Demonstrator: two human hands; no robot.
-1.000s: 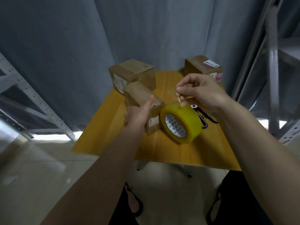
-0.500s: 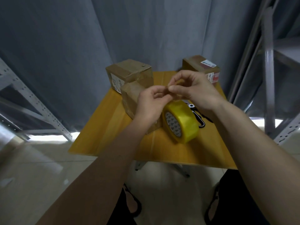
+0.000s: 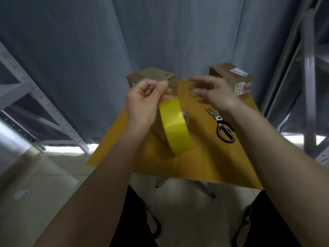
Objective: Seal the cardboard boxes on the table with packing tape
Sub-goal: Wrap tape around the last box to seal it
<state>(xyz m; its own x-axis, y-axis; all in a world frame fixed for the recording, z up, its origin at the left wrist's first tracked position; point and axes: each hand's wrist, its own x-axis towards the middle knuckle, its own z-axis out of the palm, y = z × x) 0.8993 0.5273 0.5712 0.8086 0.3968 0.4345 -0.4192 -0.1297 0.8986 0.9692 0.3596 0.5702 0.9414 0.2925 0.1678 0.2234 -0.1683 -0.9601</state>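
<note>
From the head camera, the left hand [image 3: 142, 102] is raised over the yellow wooden tabletop [image 3: 210, 157], its fingers [image 3: 161, 85] curled and pinching the free end of a clear strip of packing tape [image 3: 168, 92]. The strip runs down from that pinch to the yellow roll of packing tape [image 3: 175, 127], which shows edge-on just right of the left wrist; whether it hangs from the strip or rests on something cannot be told. Behind the roll, mostly hidden by it and the wrist, is a small brown cardboard box [image 3: 161, 130].

The right hand [image 3: 211, 91] hovers to the right of the strip, apart from it, its fingers spread and loose, holding nothing; its outline is blurred.

The drawn strip's long axis runs roughly up and down, from the left fingers to the roll, and the small box lies below and just behind it. So the strip looks set to be laid on that box, and the free right hand is the one placed to steady the roll or press the tape.

A larger brown cardboard box [image 3: 153, 73] stands at the far edge, and a labelled brown cardboard box [image 3: 231, 75] at the far right corner. Black-handled scissors [image 3: 222, 127] lie flat below the right wrist, blades pointing away.
</note>
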